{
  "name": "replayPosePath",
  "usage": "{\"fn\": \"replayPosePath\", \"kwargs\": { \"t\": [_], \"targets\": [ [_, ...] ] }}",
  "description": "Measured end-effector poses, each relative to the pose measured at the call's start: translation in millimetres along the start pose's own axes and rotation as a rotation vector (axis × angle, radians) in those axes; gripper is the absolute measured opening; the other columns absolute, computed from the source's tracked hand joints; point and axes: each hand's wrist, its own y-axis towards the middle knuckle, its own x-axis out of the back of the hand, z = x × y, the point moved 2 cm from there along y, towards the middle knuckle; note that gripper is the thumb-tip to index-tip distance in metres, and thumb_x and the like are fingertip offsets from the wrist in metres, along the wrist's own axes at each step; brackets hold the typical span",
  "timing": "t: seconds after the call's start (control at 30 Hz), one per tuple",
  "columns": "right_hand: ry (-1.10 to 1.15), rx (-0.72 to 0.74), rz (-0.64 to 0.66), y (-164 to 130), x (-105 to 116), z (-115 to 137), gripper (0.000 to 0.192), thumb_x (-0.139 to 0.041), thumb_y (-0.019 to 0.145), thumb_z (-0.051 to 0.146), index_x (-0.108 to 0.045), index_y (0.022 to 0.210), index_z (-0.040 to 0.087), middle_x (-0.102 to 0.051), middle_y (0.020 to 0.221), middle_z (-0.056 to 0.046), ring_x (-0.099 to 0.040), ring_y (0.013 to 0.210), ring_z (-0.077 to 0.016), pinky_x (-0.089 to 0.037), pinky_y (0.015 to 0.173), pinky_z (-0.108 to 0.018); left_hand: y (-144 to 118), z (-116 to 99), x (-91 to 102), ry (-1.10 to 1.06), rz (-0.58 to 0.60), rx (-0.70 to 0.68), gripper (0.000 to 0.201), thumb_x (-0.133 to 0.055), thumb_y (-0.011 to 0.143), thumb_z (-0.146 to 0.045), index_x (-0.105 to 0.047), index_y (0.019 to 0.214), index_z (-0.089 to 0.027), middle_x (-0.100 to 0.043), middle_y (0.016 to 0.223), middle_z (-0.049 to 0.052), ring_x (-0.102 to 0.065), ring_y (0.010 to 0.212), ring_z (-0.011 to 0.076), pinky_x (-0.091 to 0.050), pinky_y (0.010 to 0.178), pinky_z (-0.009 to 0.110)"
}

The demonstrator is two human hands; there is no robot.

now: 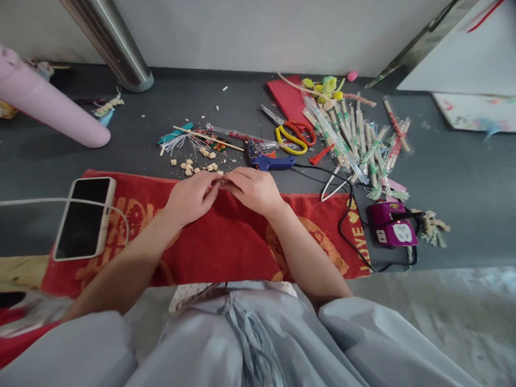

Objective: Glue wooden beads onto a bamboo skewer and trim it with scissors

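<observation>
My left hand [191,194] and my right hand [256,189] meet over the far edge of a red towel [226,242]. Both have their fingertips pinched together at one spot. Something small and brownish shows between them, mostly covered by the fingers, so I cannot make out its kind. Just beyond the hands lie several small pale wooden pieces [187,166]. A blue glue gun [274,162] rests behind my right hand, a thin wooden stick [209,138] ending near its nozzle. A teal tassel with white strands [179,138] lies to the left of it.
Scissors [292,134] with red and yellow handles lie by a red packet [288,99]. Several wrapped sticks [358,131] are piled at right. A purple power adapter [393,224] feeds black cables. A phone [84,217] with a white cable lies left, near a metal post [116,48].
</observation>
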Motion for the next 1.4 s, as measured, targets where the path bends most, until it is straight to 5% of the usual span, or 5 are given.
{"fn": "replayPosePath", "kwargs": {
  "t": [0.23, 0.63, 1.17, 1.4],
  "targets": [
    [-0.018, 0.038, -0.026, -1.0, 0.1, 1.2, 0.038, -0.039, 0.101, 0.036, -0.071, 0.098, 0.014, -0.074, 0.091, -0.007, -0.066, 0.081, -0.0139, -0.045, 0.07, -0.024, -4.6, -3.7, 5.7, 0.121, 0.062, 0.039, 0.031, -0.047, 0.088, -0.029, -0.064, 0.11, -0.016, -0.069, 0.092, 0.007, -0.064, 0.079, 0.0179, -0.047, 0.069, 0.027],
    [-0.03, 0.104, -0.094, -4.3, -0.8, -0.3, 0.037, -0.038, 0.101, 0.025, -0.073, 0.108, 0.015, -0.075, 0.094, -0.008, -0.068, 0.083, -0.0143, -0.049, 0.071, -0.023, -7.9, -3.6, 3.1, 0.116, -0.106, 0.029, 0.023, -0.05, 0.091, -0.03, -0.065, 0.102, -0.018, -0.068, 0.083, 0.003, -0.061, 0.068, 0.0122, -0.044, 0.062, 0.023],
    [0.314, 0.02, -0.198, -1.2, 3.2, 1.6, 0.021, -0.056, 0.092, 0.026, -0.074, 0.095, 0.017, -0.072, 0.09, -0.006, -0.067, 0.08, -0.0121, -0.052, 0.072, -0.022, -9.6, -10.7, 7.4, 0.043, -0.167, 0.066, 0.018, -0.054, 0.084, -0.025, -0.066, 0.095, -0.018, -0.065, 0.071, -0.001, -0.057, 0.057, 0.0094, -0.046, 0.058, 0.02],
    [0.401, 0.017, -0.261, -0.4, -0.3, 0.1, 0.019, -0.057, 0.092, 0.025, -0.074, 0.092, 0.016, -0.072, 0.087, -0.006, -0.067, 0.079, -0.0109, -0.052, 0.073, -0.021, -11.9, -8.4, 7.7, 0.038, -0.252, -0.033, 0.02, -0.053, 0.091, -0.028, -0.07, 0.096, -0.019, -0.075, 0.088, 0.004, -0.069, 0.079, 0.0137, -0.053, 0.073, 0.023]
  ]
}}
